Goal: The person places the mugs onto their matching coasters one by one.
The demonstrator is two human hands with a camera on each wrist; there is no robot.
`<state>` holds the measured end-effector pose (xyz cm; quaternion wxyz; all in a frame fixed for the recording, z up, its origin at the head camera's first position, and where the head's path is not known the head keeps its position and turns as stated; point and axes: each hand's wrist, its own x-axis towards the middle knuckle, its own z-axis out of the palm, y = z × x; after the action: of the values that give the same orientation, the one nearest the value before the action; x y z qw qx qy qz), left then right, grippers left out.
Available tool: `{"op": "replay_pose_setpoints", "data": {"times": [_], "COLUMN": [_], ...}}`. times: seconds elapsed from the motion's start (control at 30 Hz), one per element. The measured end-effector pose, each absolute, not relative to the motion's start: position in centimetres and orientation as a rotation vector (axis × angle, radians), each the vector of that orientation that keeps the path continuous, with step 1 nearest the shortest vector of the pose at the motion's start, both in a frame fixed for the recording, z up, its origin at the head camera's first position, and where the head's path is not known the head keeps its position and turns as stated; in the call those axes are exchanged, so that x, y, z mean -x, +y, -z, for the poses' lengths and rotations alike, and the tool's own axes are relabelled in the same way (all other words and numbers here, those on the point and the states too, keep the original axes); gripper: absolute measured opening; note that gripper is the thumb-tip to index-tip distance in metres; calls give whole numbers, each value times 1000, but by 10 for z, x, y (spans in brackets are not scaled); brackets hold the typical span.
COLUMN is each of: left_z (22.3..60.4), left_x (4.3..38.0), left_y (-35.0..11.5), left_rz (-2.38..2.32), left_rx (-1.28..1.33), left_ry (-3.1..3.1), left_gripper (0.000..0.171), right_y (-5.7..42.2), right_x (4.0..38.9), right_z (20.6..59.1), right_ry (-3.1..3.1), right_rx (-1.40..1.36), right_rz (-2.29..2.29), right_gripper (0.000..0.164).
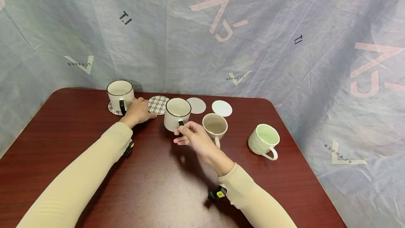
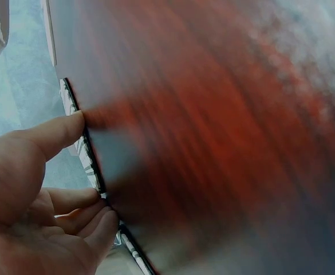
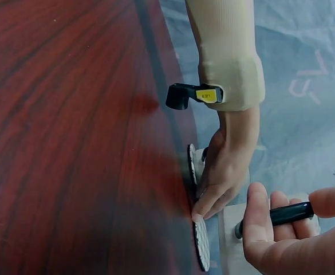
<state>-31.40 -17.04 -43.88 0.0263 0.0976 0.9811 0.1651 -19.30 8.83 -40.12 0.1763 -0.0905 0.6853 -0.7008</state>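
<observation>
My right hand (image 1: 197, 138) pinches the black handle (image 3: 287, 213) of a white ribbed mug (image 1: 172, 119) with a dark rim, held just right of the plaid coaster. The mug is raised, with a shadow on the table below. My left hand (image 1: 138, 111) rests by the left edge of the round plaid coaster (image 1: 158, 104), its thumb and fingertips touching the coaster's edge (image 2: 90, 157). Beside that hand, a second white ribbed mug (image 1: 121, 92) with a black handle stands on another plaid coaster (image 1: 113, 109).
Two plain white coasters, a left one (image 1: 197, 105) and a right one (image 1: 222, 108), lie near the back edge. A beige mug (image 1: 216, 119) stands right of my right hand, a pale green mug (image 1: 260, 143) farther right. A printed cloth (image 1: 177, 38) hangs behind the dark red table (image 1: 152, 185).
</observation>
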Motion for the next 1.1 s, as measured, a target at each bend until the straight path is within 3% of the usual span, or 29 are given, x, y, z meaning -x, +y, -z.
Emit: {"op": "replay_pose_setpoints", "data": {"times": [1.1], "left_z": [439], "left_x": [314], "left_y": [-170], "left_rz": [-535], "left_rx": [-291], "left_ry": [3042], "left_gripper": [73], "right_y": [51], "right_x": [236], "right_z": [399], "right_ry": [2024], "right_rx": [202], "right_rz": [2059], "right_gripper": [11]}}
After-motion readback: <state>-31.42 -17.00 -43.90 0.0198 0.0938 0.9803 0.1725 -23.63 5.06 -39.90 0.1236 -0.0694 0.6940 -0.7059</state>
